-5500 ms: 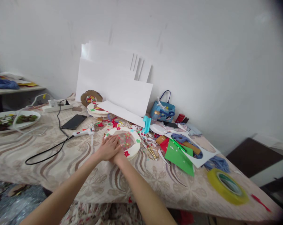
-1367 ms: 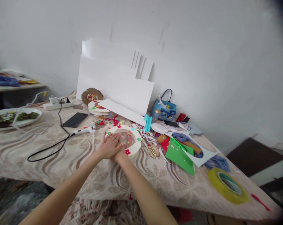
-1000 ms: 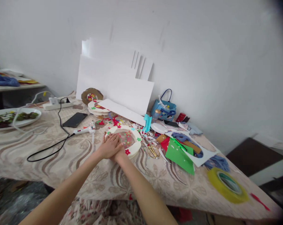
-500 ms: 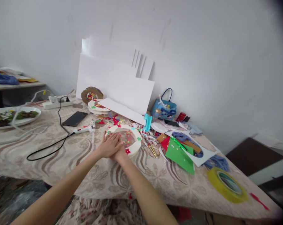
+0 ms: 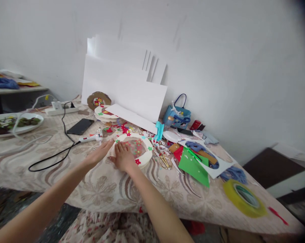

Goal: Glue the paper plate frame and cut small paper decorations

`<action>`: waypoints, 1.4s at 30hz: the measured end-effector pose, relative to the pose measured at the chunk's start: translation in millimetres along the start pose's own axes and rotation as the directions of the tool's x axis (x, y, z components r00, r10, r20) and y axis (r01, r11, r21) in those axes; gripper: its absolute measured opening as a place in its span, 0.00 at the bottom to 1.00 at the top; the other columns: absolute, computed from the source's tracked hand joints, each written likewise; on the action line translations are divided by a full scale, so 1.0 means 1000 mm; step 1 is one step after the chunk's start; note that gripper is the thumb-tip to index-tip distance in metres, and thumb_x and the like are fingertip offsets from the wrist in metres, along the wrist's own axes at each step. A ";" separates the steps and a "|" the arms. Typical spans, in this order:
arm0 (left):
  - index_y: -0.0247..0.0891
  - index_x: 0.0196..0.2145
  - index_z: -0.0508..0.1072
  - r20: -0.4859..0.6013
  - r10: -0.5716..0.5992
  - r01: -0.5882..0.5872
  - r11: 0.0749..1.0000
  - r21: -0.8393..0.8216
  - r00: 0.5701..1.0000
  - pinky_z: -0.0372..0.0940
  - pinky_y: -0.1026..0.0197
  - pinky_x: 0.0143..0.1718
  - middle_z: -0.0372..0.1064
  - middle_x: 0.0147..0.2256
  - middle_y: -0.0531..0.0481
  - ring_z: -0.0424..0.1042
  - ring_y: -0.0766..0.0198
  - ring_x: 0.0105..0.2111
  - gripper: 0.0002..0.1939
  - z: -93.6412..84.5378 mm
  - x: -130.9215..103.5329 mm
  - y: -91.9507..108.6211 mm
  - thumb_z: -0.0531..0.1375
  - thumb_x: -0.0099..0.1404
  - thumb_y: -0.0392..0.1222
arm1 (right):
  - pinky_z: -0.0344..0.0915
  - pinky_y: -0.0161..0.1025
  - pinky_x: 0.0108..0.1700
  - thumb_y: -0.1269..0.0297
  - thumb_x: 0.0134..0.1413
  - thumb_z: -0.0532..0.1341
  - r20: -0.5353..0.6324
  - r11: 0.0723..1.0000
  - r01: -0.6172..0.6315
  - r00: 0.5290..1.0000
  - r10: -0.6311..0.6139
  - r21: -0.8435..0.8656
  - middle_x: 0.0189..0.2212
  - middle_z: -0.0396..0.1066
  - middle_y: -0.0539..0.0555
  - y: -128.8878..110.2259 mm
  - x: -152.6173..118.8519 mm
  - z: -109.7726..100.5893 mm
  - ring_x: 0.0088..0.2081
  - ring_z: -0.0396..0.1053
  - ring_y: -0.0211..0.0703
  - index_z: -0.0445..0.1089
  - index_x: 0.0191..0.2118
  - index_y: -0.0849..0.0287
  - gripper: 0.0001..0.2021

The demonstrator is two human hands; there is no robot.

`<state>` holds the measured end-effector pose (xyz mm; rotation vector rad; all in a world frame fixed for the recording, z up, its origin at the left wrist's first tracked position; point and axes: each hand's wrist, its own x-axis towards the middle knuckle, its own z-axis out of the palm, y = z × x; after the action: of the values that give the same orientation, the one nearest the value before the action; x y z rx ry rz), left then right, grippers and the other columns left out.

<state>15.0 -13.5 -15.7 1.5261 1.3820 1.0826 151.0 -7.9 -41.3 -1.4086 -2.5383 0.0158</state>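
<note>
A white ring-shaped frame with small coloured flowers stuck on its rim lies flat on the table. Its see-through middle holds red and green bits. My right hand rests palm down on the left part of this frame, fingers stretched out and holding nothing. Just left of the rim, my left hand is held low with its fingers extended, and nothing shows in it; whether its fingertips touch the rim I cannot tell. Beyond it lies a white glue gun with a black cord.
Gold-handled scissors, green sheets and a yellow tape roll lie to the right. Paper scraps are strewn behind the frame. A black phone and a plate lie left. White boards lean on the wall.
My left hand has lifted off my right hand and moved left, away from the frame. The right hand stays on the frame, now fully uncovered.
</note>
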 end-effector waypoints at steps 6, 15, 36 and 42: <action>0.36 0.52 0.66 0.060 -0.213 0.221 0.923 -0.314 0.975 0.61 0.54 0.54 0.60 0.58 0.36 0.63 0.55 0.56 0.26 -0.004 0.000 -0.015 0.47 0.65 0.56 | 0.40 0.51 0.64 0.49 0.63 0.41 0.026 1.000 0.008 1.000 -0.008 0.011 0.64 0.43 0.66 0.000 -0.001 -0.002 0.66 0.38 0.53 0.47 0.63 0.73 0.33; 0.33 0.39 0.70 0.074 -0.371 0.349 0.762 -0.545 0.926 0.71 0.56 0.40 0.70 0.45 0.36 0.72 0.54 0.43 0.15 0.000 -0.005 -0.018 0.56 0.63 0.48 | 0.38 0.52 0.64 0.55 0.63 0.42 0.059 1.000 0.005 0.998 -0.006 0.018 0.65 0.39 0.66 0.002 0.000 -0.002 0.66 0.35 0.51 0.44 0.64 0.73 0.31; 0.31 0.37 0.70 0.110 -0.479 0.416 0.600 -0.684 0.871 0.69 0.60 0.24 0.67 0.24 0.47 0.71 0.61 0.22 0.06 -0.003 -0.007 -0.002 0.57 0.60 0.31 | 0.38 0.53 0.64 0.56 0.63 0.42 0.063 1.000 0.013 0.998 -0.013 0.015 0.65 0.39 0.66 0.003 0.000 -0.002 0.66 0.36 0.53 0.43 0.64 0.74 0.31; 0.32 0.41 0.71 0.092 -0.509 0.432 0.605 -0.669 0.856 0.68 0.61 0.24 0.68 0.26 0.46 0.70 0.62 0.22 0.12 -0.003 -0.005 -0.002 0.60 0.58 0.32 | 0.38 0.53 0.64 0.56 0.63 0.42 0.052 1.000 0.011 0.999 -0.013 0.023 0.65 0.39 0.66 0.002 -0.001 -0.004 0.66 0.37 0.52 0.43 0.64 0.74 0.31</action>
<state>11.3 -18.4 -17.5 0.5216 1.1672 1.1468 153.8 -8.4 -37.6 -1.4025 -2.5800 0.0796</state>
